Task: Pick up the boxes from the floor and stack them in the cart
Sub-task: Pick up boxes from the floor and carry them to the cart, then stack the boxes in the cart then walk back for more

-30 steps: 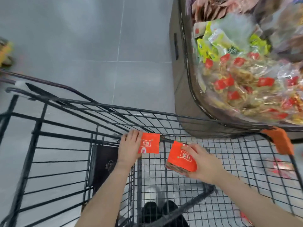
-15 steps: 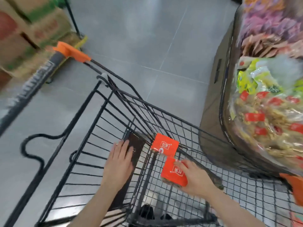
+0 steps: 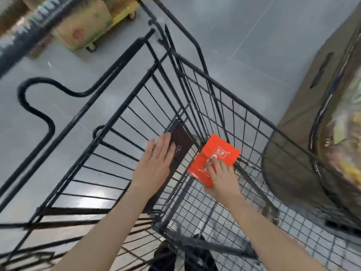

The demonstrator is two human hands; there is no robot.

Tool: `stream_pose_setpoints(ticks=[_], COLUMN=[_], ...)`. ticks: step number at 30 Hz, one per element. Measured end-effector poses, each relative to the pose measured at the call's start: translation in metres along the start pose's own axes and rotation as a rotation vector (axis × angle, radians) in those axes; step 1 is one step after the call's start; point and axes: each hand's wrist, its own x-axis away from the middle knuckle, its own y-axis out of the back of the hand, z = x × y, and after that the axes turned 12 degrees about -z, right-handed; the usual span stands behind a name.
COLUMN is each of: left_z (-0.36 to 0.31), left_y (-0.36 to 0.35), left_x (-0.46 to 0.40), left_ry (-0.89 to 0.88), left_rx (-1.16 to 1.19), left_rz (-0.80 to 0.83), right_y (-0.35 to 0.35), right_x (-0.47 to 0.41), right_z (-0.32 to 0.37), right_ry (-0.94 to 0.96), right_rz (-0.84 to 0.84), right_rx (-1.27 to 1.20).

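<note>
Gripping orange box (image 3: 199, 171) w/ white print: right hand (image 3: 222, 177), inside cart (image 3: 254, 124).

Even, cool indoor light fills the scene, bright enough that nothing sits in deep shade. The grey floor (image 3: 244, 36) has a soft sheen, and pale glare patches show through the cart (image 3: 214, 106) wires low in the view. Shadows are faint and diffuse. Motion blur smears the whole picture. It is strongest at the edges: the cardboard boxes (image 3: 82, 26) at upper left streak, and the snack bin (image 3: 341, 133) at right dissolves into smudged colour. The cart's wires look doubled in places. The orange boxes (image 3: 220, 151) near the centre are sharpest, though their print stays soft. Wide-angle distortion bends and splays the cart's bars outward toward the frame's borders.
</note>
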Motion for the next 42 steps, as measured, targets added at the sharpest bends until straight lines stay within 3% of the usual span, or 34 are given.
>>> stream_pose_setpoints(ticks=[7,11,18,29,35,42], left_z=[0.01,0.017,0.019,-0.062,-0.131,-0.212], left_y=[0.0,0.001,0.032,0.134,0.189,0.251], left_x=[-0.007,-0.012,-0.043,-0.113,-0.06,0.055], left_ry=[0.014,0.044,-0.001,-0.621,-0.939,-1.304], left_rx=[-0.014,0.078,0.311,0.583,0.625,0.706], left_rz=[0.004,-0.013,-0.111,-0.36,-0.414,-0.413], right_y=[-0.004,0.011,0.075,0.16,0.17,0.169], right_x=[-0.01,-0.016,0.01,0.17,0.297,0.446], right_z=[0.007,0.002,-0.036,-0.045,-0.005,0.1], right_ry=[-0.005,0.037,-0.168,-0.744,-1.088,-1.459], right_rz=[0.012,0.074,0.018,-0.15,-0.332,-0.537], right_rx=[0.018,-0.13,-0.27,-0.156,-0.174,-0.157])
